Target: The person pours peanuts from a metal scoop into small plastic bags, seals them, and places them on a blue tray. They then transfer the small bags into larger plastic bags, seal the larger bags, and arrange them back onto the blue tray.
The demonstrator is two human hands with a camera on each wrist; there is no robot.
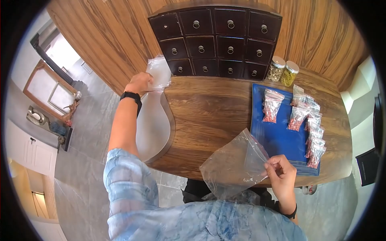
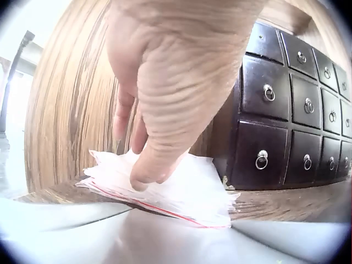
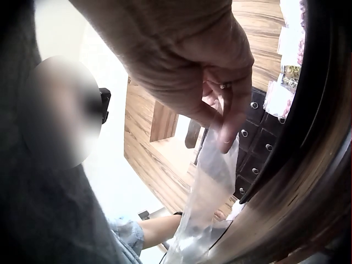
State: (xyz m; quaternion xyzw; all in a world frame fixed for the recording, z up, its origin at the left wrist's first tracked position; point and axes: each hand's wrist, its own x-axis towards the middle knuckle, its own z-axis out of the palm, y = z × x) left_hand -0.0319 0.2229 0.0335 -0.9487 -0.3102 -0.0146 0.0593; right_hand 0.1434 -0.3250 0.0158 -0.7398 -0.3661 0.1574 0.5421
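My left hand [image 1: 139, 82] reaches to the far left end of the table, over a stack of clear zip bags [image 1: 159, 71]. In the left wrist view its thumb touches the top of the stack, where red zip lines [image 2: 159, 210] show along the near edge; the other fingers point down, fairly straight. Near the table's front edge my right hand [image 1: 282, 172] pinches a large clear zip bag [image 1: 229, 164] by its zip-side edge, thumb against fingers. This bag hangs limp, with no contents showing. In the right wrist view it droops below the fingertips [image 3: 226, 144].
A pale grey curved tray [image 1: 150, 124] lies at the table's left. A dark drawer cabinet [image 1: 215, 44] stands at the back, two lidded jars [image 1: 288, 74] beside it. On the right, a blue tray [image 1: 277, 138] bears several small bags of reddish pieces [image 1: 272, 106].
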